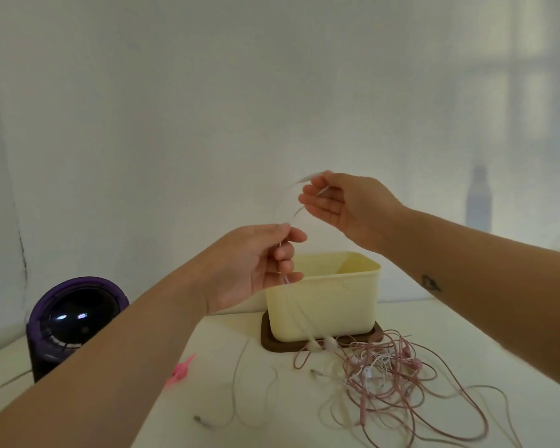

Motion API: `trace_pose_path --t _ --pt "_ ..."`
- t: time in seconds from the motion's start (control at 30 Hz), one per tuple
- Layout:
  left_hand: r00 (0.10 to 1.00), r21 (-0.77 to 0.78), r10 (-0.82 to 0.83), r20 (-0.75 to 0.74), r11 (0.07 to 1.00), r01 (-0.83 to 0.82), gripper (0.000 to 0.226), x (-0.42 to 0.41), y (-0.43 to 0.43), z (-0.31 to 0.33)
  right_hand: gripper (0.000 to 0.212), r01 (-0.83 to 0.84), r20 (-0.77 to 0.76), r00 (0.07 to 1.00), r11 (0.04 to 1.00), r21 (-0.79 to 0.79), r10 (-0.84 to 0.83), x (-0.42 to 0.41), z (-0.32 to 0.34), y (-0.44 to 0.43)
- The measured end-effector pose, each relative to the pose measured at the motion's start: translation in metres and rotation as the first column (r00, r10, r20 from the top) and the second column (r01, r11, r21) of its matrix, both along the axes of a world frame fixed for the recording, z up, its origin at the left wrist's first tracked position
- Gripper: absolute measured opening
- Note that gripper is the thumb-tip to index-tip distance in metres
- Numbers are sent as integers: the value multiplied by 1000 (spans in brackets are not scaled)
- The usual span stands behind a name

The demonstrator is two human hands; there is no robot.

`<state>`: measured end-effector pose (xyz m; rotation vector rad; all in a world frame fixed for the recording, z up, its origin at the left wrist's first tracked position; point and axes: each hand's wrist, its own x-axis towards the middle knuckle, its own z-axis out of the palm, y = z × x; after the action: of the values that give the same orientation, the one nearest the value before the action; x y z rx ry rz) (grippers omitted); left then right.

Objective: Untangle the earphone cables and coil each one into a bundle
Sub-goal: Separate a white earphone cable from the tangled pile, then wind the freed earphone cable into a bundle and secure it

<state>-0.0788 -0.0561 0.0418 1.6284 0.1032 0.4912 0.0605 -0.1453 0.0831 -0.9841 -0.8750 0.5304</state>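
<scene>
Both hands are raised above the table, with a thin white cable stretched between them. The left hand is lower and nearer, its fingers curled round the cable, with thumb and forefinger pinching it at the top. The right hand is higher and farther back. Its thumb and forefinger pinch the cable near its blurred end, and the other fingers lie nearly straight. From the left hand the cable hangs down in front of a cream box to two earbuds, which are at the front edge of the brown base under the box. Just right of the earbuds a tangle of pink and white cables is spread over the table. A loose white cable lies left of the tangle, apart from it. A pink clip lies farther left, and a purple speaker stands at the table's left edge.
</scene>
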Motion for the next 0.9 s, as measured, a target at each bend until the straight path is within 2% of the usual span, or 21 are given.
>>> trace_pose_path --t 0.13,0.27,0.37,0.43,0.5,0.53,0.6,0.67,0.73,0.8,0.9 --pt "1000 -86 12 17 996 -10 26 -5 5 -1 24 261 141 958 963 -68 -250 30 -18 7" --pt "998 -158 -12 61 987 22 25 -9 10 -3 27 359 184 926 917 -174 -328 45 -48 16" --pt "994 -188 -30 109 981 50 28 -10 10 -3 28 377 152 924 904 -204 -351 47 -64 21" --pt "992 -188 -39 121 980 61 29 -10 10 -3 26 254 49 967 929 -267 -251 46 -74 24" --pt "991 -185 -36 127 981 59 28 -10 10 -3 16 45 -32 997 906 -421 -64 39 -83 25" --pt "991 -192 -28 132 980 54 28 -10 11 -3 15 -6 -10 1000 856 -517 1 36 -88 24" --pt "990 -220 -7 138 975 38 27 -10 15 -4 27 28 95 995 787 -616 39 32 -95 25" --pt "990 -251 4 138 968 31 26 -10 20 -6 36 196 280 959 811 -551 -42 28 -93 27" --pt "992 -270 2 128 962 33 26 -9 24 -10 38 260 404 910 889 -377 -94 21 -85 28" --pt "992 -289 -7 124 957 42 26 -7 27 -13 43 79 396 917 958 -276 38 11 -71 29" --pt "988 -324 -23 155 943 73 22 -4 29 -16 54 -267 324 877 921 -282 354 -1 -57 30"
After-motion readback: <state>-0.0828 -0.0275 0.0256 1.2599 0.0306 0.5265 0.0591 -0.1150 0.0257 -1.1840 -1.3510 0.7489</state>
